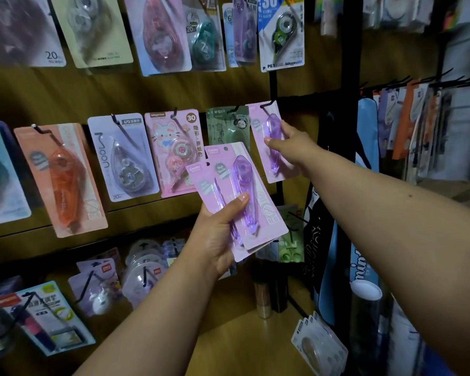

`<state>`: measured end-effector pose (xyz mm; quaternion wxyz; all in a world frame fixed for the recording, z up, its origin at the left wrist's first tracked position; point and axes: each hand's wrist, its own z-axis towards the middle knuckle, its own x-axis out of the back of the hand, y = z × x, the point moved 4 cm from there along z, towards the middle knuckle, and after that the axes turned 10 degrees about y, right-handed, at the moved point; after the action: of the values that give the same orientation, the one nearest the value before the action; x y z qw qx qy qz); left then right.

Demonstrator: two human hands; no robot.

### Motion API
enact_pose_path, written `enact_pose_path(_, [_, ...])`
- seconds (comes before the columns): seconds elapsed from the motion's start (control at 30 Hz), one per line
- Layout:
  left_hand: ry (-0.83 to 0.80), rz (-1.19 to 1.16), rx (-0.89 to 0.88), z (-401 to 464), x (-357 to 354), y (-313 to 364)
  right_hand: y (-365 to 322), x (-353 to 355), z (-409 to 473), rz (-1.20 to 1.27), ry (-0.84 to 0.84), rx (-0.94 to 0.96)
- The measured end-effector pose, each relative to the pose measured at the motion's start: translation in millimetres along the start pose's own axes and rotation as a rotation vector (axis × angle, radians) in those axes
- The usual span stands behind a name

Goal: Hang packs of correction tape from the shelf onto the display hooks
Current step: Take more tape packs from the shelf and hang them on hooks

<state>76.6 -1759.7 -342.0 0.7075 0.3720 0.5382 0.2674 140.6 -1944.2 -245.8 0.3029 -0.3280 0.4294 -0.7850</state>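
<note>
My left hand (217, 234) grips a small fanned stack of pink packs of purple correction tape (244, 191) at chest height in front of the middle row. My right hand (288, 147) reaches up and right, its fingers closed on another pink pack (266, 123) of the same kind. That pack hangs at a black display hook (267, 104) at the right end of the middle row, with the hook's tip showing through the top of the card. Whether the card rests fully on the hook is unclear.
Other tape packs hang to the left: green (228, 126), pink cat (171, 150), pale blue (122, 156), orange (63, 177). More packs fill the rows above and below. A wooden shelf (242, 343) lies below with a stack of packs (318, 343). A black upright post (347, 104) stands right.
</note>
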Motion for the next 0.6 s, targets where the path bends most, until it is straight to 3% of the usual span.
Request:
enact_pose_path(0.23, [-0.019,0.027,0.008,4,0,-2,1,-1,-6,-0.161,-0.025,0.006])
enact_pose_path(0.33, [-0.033,0.039,0.003,5,-2,1,-2,1,-26,-0.035,-0.016,0.072])
enact_pose_path(0.5, [-0.04,0.059,-0.028,7,-7,6,9,1,-79,0.151,-0.223,0.071])
enact_pose_path(0.6, [-0.045,0.067,-0.029,7,-11,6,20,2,-86,0.245,-0.201,0.066])
